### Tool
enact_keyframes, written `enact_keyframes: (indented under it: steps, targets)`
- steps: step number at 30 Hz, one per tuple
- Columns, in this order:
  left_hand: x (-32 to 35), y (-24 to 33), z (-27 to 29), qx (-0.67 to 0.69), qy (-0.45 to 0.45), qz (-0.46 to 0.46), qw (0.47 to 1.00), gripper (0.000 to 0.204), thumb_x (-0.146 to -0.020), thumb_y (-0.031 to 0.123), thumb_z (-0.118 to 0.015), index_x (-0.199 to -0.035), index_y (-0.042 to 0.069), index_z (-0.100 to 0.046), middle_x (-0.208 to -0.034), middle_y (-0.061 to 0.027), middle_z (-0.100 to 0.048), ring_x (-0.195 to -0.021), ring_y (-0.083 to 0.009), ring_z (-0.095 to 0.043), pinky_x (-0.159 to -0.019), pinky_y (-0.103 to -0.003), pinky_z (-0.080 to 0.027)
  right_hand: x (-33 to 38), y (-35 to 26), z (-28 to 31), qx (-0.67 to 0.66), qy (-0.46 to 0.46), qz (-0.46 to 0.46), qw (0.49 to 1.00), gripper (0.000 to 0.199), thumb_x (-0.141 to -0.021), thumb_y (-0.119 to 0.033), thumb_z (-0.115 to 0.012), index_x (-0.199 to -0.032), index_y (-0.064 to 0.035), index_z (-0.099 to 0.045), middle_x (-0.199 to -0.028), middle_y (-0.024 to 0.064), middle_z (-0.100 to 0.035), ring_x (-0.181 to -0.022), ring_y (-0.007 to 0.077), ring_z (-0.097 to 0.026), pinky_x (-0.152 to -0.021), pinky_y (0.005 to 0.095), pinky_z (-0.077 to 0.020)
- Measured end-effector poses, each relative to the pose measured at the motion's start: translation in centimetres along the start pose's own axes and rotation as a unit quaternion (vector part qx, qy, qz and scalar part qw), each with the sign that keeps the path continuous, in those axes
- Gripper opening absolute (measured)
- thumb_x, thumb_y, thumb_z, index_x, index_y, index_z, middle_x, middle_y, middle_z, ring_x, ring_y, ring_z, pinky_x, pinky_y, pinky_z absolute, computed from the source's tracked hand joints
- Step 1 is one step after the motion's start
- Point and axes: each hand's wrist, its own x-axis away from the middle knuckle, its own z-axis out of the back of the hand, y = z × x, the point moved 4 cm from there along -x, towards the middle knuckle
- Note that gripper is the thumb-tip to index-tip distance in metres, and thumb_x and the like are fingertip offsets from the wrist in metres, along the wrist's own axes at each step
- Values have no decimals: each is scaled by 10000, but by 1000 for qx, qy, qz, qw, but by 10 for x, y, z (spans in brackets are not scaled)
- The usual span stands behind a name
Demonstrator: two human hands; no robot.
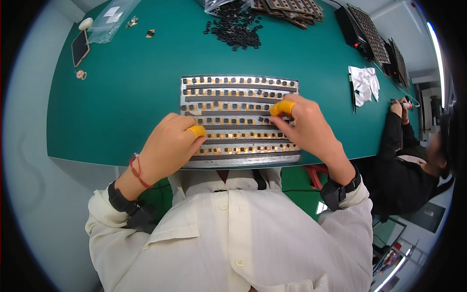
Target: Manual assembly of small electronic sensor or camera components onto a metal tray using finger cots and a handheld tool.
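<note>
A grey metal tray [238,162] with several rows of small black parts on gold strips lies at the near edge of the green table [131,92]. My left hand [168,146] rests on the tray's left side, its yellow-capped fingertip touching a row. My right hand [306,126] lies over the tray's right side, a yellow finger cot pressing on a row of parts. Whether either hand pinches a single part is too small to tell.
A heap of loose black parts [236,30] and stacked trays [292,9] sit at the far edge. A phone [80,47] and a clear bag [109,19] lie far left. A white cloth [365,83] lies right. Another person in black [408,160] works at the right.
</note>
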Motion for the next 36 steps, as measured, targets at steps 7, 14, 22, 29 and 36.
enact_keyframes:
  steps: [7,14,22,29,36]
  targets:
    - [15,19,-1,-62,-53,6,997,333,-828,234,-753,-632,-14,-650,-622,-88,-548,-584,-271,-508,-591,-380,-413,53,8,-11,-3,20,-12,1000,161,-795,-65,-744,-890,52,-689,-893,140,-601,-776,302,-620,-688,374,-515]
    - [11,17,2,-67,-105,39,991,450,-873,327,-701,-586,-11,-621,-542,-107,-524,-493,-293,-478,-570,-388,-398,58,11,-18,5,51,-11,999,150,-790,-56,-745,-887,44,-691,-903,125,-598,-788,291,-617,-697,366,-518]
    - [10,19,0,-70,-124,46,989,406,-875,308,-699,-647,-23,-644,-570,-119,-548,-524,-304,-504,-583,-394,-417,49,3,-23,-7,58,18,998,154,-802,-79,-741,-878,44,-686,-875,117,-589,-790,281,-609,-689,370,-517]
    - [9,16,7,-52,-152,66,985,361,-868,300,-708,-715,-24,-665,-601,-124,-562,-551,-314,-523,-594,-403,-432,53,-3,-23,21,70,0,997,156,-809,-109,-742,-810,36,-685,-813,107,-578,-742,272,-605,-639,370,-508]
    - [-44,-11,33,-1,-91,29,995,354,-885,268,-688,-1070,-33,-686,-881,-175,-603,-704,-319,-594,-682,-382,-474,50,-4,-26,69,-58,-52,995,432,-877,-304,-702,-605,19,-613,-533,152,-545,-465,326,-546,-480,422,-447]
